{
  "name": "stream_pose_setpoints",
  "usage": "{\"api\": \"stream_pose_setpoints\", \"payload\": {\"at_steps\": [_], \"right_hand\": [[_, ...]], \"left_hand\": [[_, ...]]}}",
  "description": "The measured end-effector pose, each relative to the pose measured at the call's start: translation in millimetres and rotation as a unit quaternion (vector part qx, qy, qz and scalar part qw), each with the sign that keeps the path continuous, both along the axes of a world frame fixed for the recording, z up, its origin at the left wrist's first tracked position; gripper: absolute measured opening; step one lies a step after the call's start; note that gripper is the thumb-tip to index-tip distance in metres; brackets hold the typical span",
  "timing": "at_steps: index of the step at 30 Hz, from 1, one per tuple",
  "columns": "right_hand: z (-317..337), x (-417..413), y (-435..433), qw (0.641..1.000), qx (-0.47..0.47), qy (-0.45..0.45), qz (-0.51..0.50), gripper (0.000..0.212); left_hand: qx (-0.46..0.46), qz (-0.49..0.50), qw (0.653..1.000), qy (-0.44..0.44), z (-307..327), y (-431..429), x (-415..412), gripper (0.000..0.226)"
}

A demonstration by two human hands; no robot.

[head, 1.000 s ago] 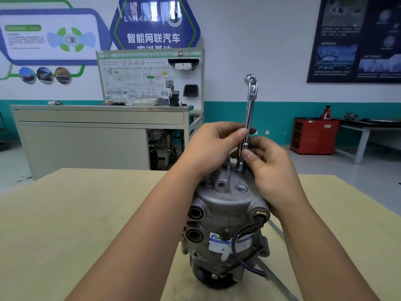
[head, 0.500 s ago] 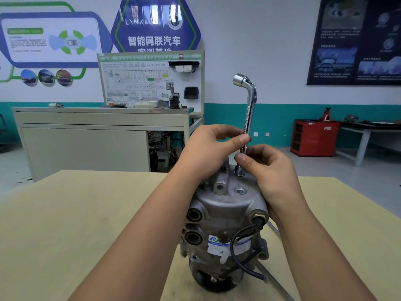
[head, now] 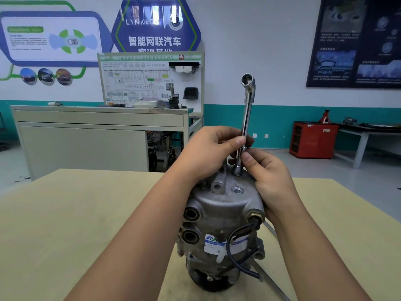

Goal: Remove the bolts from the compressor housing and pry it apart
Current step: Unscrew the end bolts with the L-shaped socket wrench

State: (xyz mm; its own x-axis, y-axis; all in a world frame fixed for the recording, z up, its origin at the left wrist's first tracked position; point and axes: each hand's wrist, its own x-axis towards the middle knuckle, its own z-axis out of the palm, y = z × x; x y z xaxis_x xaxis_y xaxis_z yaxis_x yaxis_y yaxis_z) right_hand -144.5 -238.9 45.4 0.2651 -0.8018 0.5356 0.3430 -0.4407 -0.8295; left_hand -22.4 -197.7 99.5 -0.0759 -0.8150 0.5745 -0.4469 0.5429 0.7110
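Compressor (head: pixel 219 213) stands on end on the tabletop (head: pixel 65 224); left hand (head: pixel 208 153) and right hand (head: pixel 271 177) each pinch the upright wrench (head: pixel 246 118) with their fingers (head: pixel 237 141), its socket seated on top.

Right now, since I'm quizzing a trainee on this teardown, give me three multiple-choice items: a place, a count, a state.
1. The lower end of the socket wrench sits: A on top of the compressor housing; B clamped in a vice; C inside a toolbox.
2. Dark round ports stacked on the housing's side: A one; B two; C five.
3. The wrench is held by: A neither hand; B one hand only; C both hands.
Answers: 1 A, its socket stands on the housing top; 2 B, one above the other; 3 C, left hand pinches the shaft above, right hand below.
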Motion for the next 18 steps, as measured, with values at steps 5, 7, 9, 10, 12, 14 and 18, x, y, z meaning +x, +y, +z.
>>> {"api": "stream_pose_setpoints", "payload": {"at_steps": [5,7,9,10,12,14,18], "right_hand": [[-1.7,-1.0,-0.5,1.0,0.0,-0.006,0.028,0.021],[-1.8,-0.7,-0.4,1.0,-0.003,-0.009,0.027,0.02],[-2.1,-1.5,-0.6,1.0,-0.015,-0.003,0.014,0.019],[-1.9,-1.9,-0.5,1.0,-0.023,0.002,0.008,0.02],[-1.9,-2.2,-0.7,1.0,-0.027,0.006,0.001,0.02],[-2.1,-1.8,-1.4,1.0,-0.016,-0.001,-0.005,0.014],[-1.8,0.1,-1.6,1.0,-0.006,-0.011,-0.006,0.019]], "left_hand": [[-0.009,0.024,1.0,-0.013,-0.1,-1.3,0.4,0.011],[-0.006,0.039,0.999,-0.008,-0.2,-2.8,0.7,0.017],[0.003,0.051,0.999,0.002,-0.3,-4.2,0.8,0.025],[0.008,0.055,0.998,0.006,-0.4,-5.1,0.8,0.027],[0.012,0.061,0.998,0.008,-0.7,-5.1,0.1,0.025],[0.015,0.062,0.998,0.009,-1.3,-5.7,0.0,0.02],[0.002,0.065,0.998,0.014,-2.3,-6.1,1.3,0.008]]}}
